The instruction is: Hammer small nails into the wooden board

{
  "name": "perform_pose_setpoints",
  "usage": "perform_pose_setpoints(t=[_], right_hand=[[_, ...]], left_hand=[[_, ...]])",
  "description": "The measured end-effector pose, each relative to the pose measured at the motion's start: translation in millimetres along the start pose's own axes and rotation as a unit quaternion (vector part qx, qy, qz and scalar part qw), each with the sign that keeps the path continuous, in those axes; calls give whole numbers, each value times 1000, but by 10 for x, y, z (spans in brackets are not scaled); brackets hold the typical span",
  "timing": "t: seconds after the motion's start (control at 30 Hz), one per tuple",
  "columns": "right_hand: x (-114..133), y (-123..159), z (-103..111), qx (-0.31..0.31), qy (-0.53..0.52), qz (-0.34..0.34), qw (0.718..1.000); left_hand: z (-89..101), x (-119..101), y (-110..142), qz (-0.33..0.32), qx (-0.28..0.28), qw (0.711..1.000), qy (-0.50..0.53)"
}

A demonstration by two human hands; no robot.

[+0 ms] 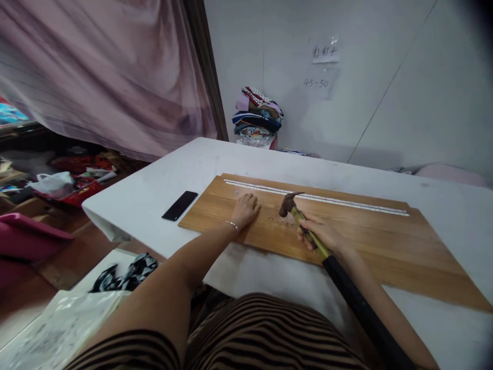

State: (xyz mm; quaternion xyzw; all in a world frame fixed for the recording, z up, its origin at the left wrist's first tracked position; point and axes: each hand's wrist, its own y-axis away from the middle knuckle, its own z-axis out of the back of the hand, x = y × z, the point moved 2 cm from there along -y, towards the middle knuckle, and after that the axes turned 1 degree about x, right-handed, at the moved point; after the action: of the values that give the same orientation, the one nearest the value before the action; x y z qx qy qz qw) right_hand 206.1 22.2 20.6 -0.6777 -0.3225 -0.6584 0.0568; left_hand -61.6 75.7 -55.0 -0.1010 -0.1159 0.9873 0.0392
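A claw hammer (345,288) with a rusty head, a yellow neck and a black grip crosses the lower right. My right hand (320,232) is closed around its yellow part, so the head hangs above the wooden board (370,246). Palm down on the board's left part rests my left hand (245,209), its fingers lying on the wood and nothing visible in them. A few loose nails (236,192) lie just beyond these fingers. Between both hands, several small nails (281,221) show in the board; how deep they sit I cannot tell.
Two white measuring strips (319,198) run along the board's far side. The board lies on a white-covered table (154,185), left of it a black phone (179,205). Folded clothes (257,118) are stacked by the wall. A pink curtain (127,67) hangs at left.
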Motion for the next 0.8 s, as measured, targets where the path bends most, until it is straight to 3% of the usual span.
perform_pose_setpoints(t=[0.17, 0.47, 0.8], right_hand=[[24, 20, 11, -26, 17, 0, 1000], [12, 17, -32, 44, 70, -13, 997], [-132, -103, -22, 37, 70, -15, 997]], left_hand=[[4, -12, -4, 2, -7, 1000, -8], [-3, 5, -14, 14, -4, 1000, -2], [25, -6, -35, 17, -1, 1000, 5]])
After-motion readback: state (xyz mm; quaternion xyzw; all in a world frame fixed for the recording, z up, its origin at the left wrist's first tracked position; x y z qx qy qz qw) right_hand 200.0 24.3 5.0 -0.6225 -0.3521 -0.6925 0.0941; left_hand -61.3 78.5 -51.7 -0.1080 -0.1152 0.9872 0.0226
